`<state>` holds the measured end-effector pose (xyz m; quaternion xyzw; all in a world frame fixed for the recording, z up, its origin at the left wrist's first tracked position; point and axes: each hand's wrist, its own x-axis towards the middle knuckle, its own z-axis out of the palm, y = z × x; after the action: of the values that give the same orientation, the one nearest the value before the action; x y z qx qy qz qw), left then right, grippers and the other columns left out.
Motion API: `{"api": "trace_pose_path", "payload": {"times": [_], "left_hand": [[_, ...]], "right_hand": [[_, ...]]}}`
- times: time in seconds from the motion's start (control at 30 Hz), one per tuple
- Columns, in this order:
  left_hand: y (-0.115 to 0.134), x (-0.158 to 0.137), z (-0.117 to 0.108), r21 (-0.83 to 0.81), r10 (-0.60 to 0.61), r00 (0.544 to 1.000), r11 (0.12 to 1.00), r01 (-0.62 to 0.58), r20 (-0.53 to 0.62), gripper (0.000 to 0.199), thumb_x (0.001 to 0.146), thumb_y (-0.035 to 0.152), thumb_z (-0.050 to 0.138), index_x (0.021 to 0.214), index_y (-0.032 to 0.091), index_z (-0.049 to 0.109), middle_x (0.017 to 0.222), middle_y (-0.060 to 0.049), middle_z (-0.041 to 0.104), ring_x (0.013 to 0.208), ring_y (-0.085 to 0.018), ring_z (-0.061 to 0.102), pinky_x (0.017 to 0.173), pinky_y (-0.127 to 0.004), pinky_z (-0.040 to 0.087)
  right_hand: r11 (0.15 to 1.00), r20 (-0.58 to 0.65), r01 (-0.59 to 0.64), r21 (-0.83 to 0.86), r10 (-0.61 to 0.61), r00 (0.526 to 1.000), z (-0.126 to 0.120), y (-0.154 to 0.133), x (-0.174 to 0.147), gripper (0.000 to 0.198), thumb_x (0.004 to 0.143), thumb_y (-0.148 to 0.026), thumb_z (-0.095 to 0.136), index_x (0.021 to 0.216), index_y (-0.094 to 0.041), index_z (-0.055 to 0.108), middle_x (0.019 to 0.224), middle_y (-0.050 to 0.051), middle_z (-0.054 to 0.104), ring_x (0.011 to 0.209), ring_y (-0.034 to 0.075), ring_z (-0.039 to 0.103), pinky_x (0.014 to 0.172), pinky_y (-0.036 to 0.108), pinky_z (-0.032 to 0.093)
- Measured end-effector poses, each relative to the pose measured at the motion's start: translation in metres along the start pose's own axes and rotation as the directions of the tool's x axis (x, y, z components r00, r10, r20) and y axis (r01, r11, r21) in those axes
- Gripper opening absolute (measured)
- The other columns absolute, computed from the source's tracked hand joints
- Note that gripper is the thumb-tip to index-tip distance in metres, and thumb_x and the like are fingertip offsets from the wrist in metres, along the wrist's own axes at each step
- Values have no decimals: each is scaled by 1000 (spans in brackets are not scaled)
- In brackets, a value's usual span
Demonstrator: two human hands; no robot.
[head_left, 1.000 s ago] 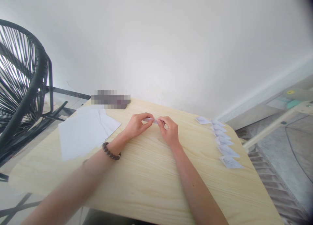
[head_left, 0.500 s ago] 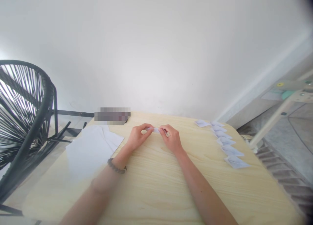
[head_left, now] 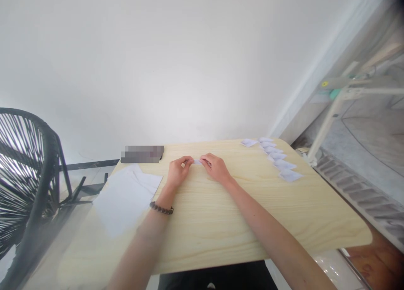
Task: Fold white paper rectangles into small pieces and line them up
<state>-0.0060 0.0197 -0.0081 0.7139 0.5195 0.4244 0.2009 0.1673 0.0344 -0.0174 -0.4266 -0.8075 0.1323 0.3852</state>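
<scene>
A small folded piece of white paper [head_left: 197, 161] is pinched between my two hands, above the wooden table [head_left: 208, 227]. My left hand [head_left: 179, 170] grips its left end between thumb and fingers, with a dark beaded bracelet on that wrist. At the right end, my right hand [head_left: 216, 167] pinches the paper the same way. Fingers cover much of it, so its exact folded shape is hard to make out. Several folded paper boats [head_left: 277, 156] stand in a row at the table's right side, and another paper boat [head_left: 249, 142] sits just left of the row's far end.
Loose white sheets [head_left: 126, 197] lie spread on the left of the table. Behind them is a dark, blurred-out object [head_left: 142, 154]. A black corded chair [head_left: 44, 155] stands at the left, a white metal frame [head_left: 328, 121] at the right. The wall [head_left: 202, 71] rises behind the table.
My view has tilted and turned, bringing the table's near edge and my lap into sight. Both hands keep holding the folded paper, with the fingers slightly shifted.
</scene>
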Motion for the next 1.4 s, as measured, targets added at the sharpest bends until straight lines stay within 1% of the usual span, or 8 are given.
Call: {"api": "trace_pose_path", "payload": {"times": [0.17,0.53,0.7,0.83,1.03,1.13,1.3,1.4], "left_hand": [[-9,0,7,65,-16,999,998,14,38,24,82,33,39,84,17,56,68,-2,62,63,-14,57,60,-24,43],[0,2,11,162,44,996,985,-56,81,19,83,26,35,94,17,48,79,-7,60,71,-19,56,67,-30,41],[2,4,12,187,59,992,979,-80,114,20,84,22,32,88,17,51,69,-4,58,65,-17,54,64,-28,40],[2,4,8,175,61,992,981,-80,113,21,84,23,32,86,18,53,66,-2,57,61,-15,53,62,-25,39],[1,3,6,140,40,995,989,-53,91,24,83,28,35,83,18,57,69,-2,62,60,-12,53,61,-22,39],[-1,3,5,123,17,997,992,-26,78,26,82,30,37,84,18,60,71,-2,64,58,-12,53,60,-21,39],[-4,4,4,107,-23,998,994,16,61,29,81,33,39,83,17,63,53,1,58,51,-11,51,56,-21,39],[-4,4,5,103,-40,998,994,36,44,30,81,34,39,83,17,63,52,1,57,50,-11,50,55,-21,39]], "right_hand": [[995,37,-31,-91,35,999,2,-3,0,19,85,-27,40,85,-19,57,83,3,59,73,12,52,67,23,37],[980,57,-43,-194,55,997,3,-7,2,18,88,-26,33,88,-21,51,79,2,58,73,14,51,64,23,33],[971,68,-73,-227,90,994,4,-6,3,20,89,-28,30,93,-21,49,77,2,59,69,15,52,59,23,31],[977,103,-76,-201,98,990,5,-2,5,20,88,-33,35,93,-20,50,78,3,60,69,15,53,60,23,32],[995,134,-17,-102,30,991,4,6,8,25,88,-31,34,81,-18,54,74,2,58,68,12,50,62,21,32],[999,147,-34,-34,38,988,0,9,11,27,86,-33,37,74,-17,55,66,0,55,61,11,45,59,21,31],[994,252,-96,52,80,964,-9,12,16,32,83,-35,39,62,-16,54,54,-3,48,51,8,39,53,20,28],[994,258,-94,62,75,963,-12,13,18,35,82,-37,40,59,-16,54,52,-4,47,50,8,39,52,20,27]]}}
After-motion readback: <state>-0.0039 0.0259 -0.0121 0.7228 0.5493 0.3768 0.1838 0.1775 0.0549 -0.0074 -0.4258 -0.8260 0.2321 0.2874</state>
